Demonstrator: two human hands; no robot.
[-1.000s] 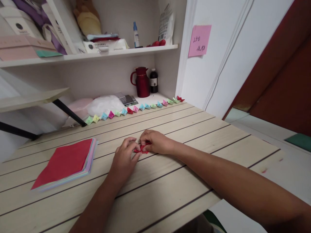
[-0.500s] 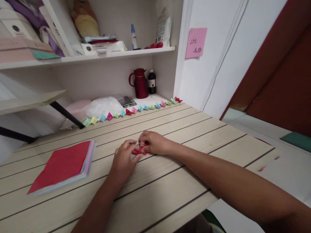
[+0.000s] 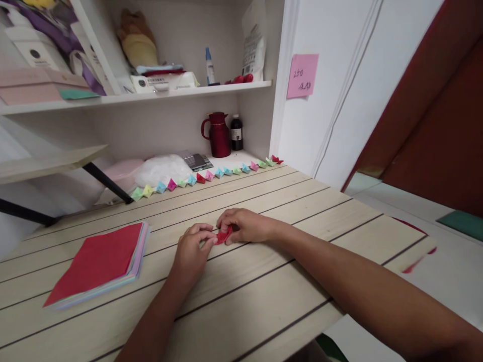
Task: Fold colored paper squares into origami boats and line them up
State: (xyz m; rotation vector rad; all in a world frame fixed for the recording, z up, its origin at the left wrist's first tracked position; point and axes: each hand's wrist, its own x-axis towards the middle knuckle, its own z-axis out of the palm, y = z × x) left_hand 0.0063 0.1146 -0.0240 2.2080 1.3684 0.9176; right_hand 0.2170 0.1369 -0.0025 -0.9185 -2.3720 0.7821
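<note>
My left hand (image 3: 194,249) and my right hand (image 3: 245,226) meet at the middle of the wooden table (image 3: 264,301). Between their fingertips they pinch a small folded red paper piece (image 3: 223,235), held just above the tabletop. Both hands have their fingers curled around it, and most of the piece is hidden by them. A stack of coloured square papers (image 3: 100,264) with a red sheet on top lies to the left of my left hand.
A row of several small folded paper boats (image 3: 206,175) in mixed colours lines the table's far edge. Behind it stand a red jug (image 3: 219,134), a dark bottle (image 3: 237,133) and a white plastic bag (image 3: 160,170). A pink note (image 3: 302,75) sticks on the white wall.
The red piece has been pressed together from a flatter spread shape into a narrower fold between my fingers. The hands stay in the same spot; the camera has shifted slightly.
</note>
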